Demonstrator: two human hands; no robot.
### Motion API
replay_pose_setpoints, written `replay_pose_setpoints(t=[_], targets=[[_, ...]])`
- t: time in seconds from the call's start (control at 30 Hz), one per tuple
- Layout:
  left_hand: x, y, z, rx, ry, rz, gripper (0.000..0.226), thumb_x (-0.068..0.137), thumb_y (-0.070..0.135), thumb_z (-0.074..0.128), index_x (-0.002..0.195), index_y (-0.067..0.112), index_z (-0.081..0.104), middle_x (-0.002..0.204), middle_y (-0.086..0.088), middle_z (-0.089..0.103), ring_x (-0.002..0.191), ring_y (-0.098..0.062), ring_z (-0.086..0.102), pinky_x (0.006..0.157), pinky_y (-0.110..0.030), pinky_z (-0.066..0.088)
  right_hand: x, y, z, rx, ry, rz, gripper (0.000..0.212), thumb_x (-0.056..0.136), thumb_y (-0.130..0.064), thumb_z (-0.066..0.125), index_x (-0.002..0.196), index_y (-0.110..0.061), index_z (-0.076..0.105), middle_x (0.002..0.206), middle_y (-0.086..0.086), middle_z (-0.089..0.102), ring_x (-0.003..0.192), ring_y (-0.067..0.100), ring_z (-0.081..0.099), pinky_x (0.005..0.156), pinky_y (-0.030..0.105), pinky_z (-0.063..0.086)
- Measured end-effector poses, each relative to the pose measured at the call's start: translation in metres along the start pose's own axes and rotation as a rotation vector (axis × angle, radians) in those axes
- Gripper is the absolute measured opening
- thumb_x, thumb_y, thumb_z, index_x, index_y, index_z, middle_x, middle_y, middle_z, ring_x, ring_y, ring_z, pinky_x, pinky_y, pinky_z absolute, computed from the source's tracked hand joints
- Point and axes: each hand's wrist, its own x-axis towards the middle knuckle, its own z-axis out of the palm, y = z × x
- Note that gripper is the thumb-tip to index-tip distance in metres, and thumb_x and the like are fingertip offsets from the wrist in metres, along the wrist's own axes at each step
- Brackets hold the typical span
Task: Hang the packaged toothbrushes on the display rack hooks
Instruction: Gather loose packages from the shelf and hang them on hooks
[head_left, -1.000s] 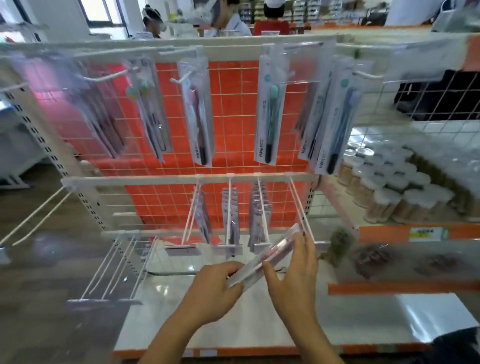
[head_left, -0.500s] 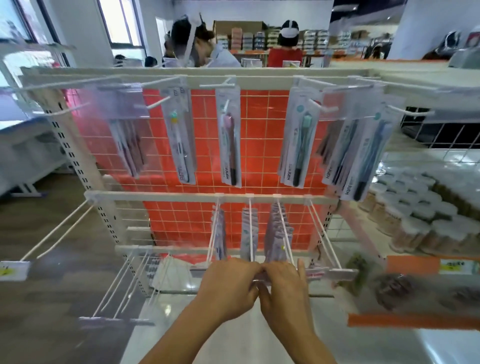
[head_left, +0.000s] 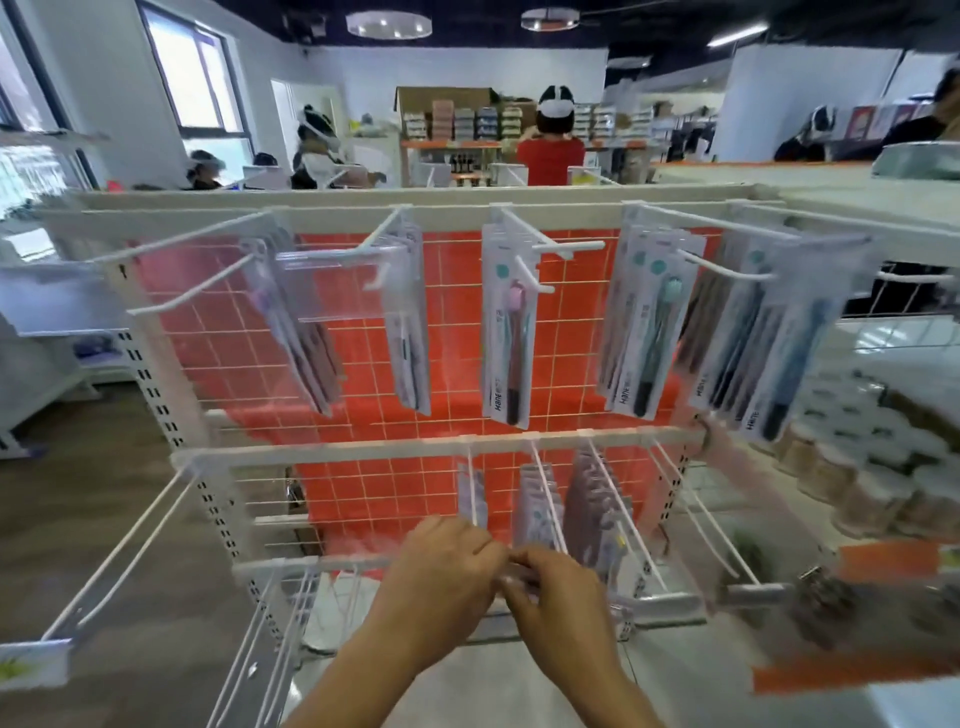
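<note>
Two hands meet at the six o'clock edge of the display rack (head_left: 415, 448), the left hand (head_left: 441, 577) and right hand (head_left: 558, 597) curled, pinching a packaged toothbrush (head_left: 514, 576) by a middle-row hook (head_left: 548, 504). Mostly hidden, the pack looks light, thin and slippery, likely best gripped near its top hang-hole. Hung packs fill twelve o'clock.

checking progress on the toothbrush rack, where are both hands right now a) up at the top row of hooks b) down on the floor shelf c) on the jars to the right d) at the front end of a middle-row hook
d: the left hand and right hand meet at the front end of a middle-row hook, well below the top-row packs.
</note>
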Motion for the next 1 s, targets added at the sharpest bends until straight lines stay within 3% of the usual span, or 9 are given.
replay_pose_setpoints(t=[0.1,0.2,0.37,0.6,0.73,0.77,0.87,0.93,1.0], targets=[[-0.007,-0.015,-0.004,0.006,0.075,-0.010,0.016,0.067,0.030,0.080,0.078,0.028,0.068,0.079,0.011,0.068,0.083,-0.013,0.065,0.084,-0.033,0.052,0.006,-0.012,0.008,0.059,-0.021,0.027,0.005,0.086,-0.033,0.061,0.084,-0.031,0.065,0.075,-0.016,0.067,0.070,0.000,0.060,0.065,0.018,0.048],[-0.016,-0.031,-0.006,0.040,0.120,-0.041,0.029,0.064,0.034,0.083,0.089,0.027,0.070,0.098,0.008,0.070,0.111,-0.017,0.062,0.105,-0.042,0.039,0.009,-0.026,0.016,0.079,-0.045,0.034,0.034,0.088,-0.025,0.062,0.064,-0.038,0.042,0.058,-0.020,0.056,0.060,-0.004,0.052,0.054,0.014,0.038],[-0.030,-0.056,-0.003,-0.016,0.149,-0.117,0.037,0.068,0.036,0.080,0.103,0.031,0.068,0.132,-0.002,0.059,0.137,-0.023,0.037,0.112,-0.043,0.024,0.014,-0.046,0.034,0.206,-0.059,0.091,0.012,0.087,-0.019,0.064,0.083,-0.029,0.057,0.068,-0.011,0.056,0.061,-0.001,0.051,0.055,0.014,0.039],[-0.045,-0.082,0.002,-0.114,0.188,-0.214,0.054,0.074,0.038,0.072,0.124,0.034,0.054,0.157,-0.006,0.025,0.148,-0.025,0.012,0.117,-0.042,0.014,0.019,-0.069,0.057,0.365,-0.018,0.171,0.018,0.086,-0.010,0.062,0.079,-0.027,0.060,0.066,-0.009,0.059,0.062,-0.006,0.053,0.057,0.012,0.042],[-0.052,-0.093,-0.001,-0.142,0.229,-0.266,0.069,0.076,0.041,0.066,0.139,0.030,0.039,0.160,-0.001,0.014,0.148,-0.023,0.009,0.120,-0.034,0.007,0.021,-0.080,0.071,0.490,0.015,0.236,0.007,0.087,-0.019,0.064,0.083,-0.024,0.066,0.076,-0.006,0.067,0.073,0.007,0.061,0.070,0.030,0.053],[-0.054,-0.096,-0.002,-0.169,0.247,-0.286,0.071,0.077,0.041,0.064,0.142,0.030,0.036,0.160,0.000,0.011,0.149,-0.022,0.008,0.121,-0.033,0.008,0.021,-0.085,0.074,0.518,0.020,0.240,0.006,0.088,-0.020,0.064,0.083,-0.023,0.066,0.075,-0.007,0.067,0.073,0.007,0.061,0.068,0.027,0.052],[-0.059,-0.098,-0.008,-0.307,0.328,-0.402,0.075,0.080,0.044,0.056,0.147,0.034,0.024,0.161,0.001,0.009,0.149,-0.018,0.005,0.117,-0.033,0.013,0.022,-0.101,0.078,0.681,0.018,0.267,0.005,0.090,-0.025,0.064,0.087,-0.022,0.066,0.079,-0.007,0.069,0.076,0.006,0.064,0.063,0.017,0.049],[-0.062,-0.097,-0.012,-0.443,0.365,-0.500,0.082,0.081,0.047,0.057,0.149,0.038,0.012,0.161,0.004,0.009,0.148,-0.010,0.005,0.116,-0.024,0.011,0.022,-0.112,0.080,0.770,0.006,0.283,0.004,0.091,-0.022,0.062,0.091,-0.022,0.066,0.085,-0.007,0.071,0.082,0.009,0.067,0.064,0.018,0.052],[-0.066,-0.098,-0.012,-0.635,0.360,-0.623,0.088,0.081,0.043,0.066,0.149,0.037,0.010,0.157,0.006,0.020,0.145,-0.006,0.017,0.115,-0.025,0.020,0.023,-0.122,0.080,0.842,-0.008,0.299,0.007,0.092,-0.018,0.060,0.096,-0.020,0.065,0.089,-0.006,0.072,0.082,0.007,0.068,0.062,0.016,0.052]])
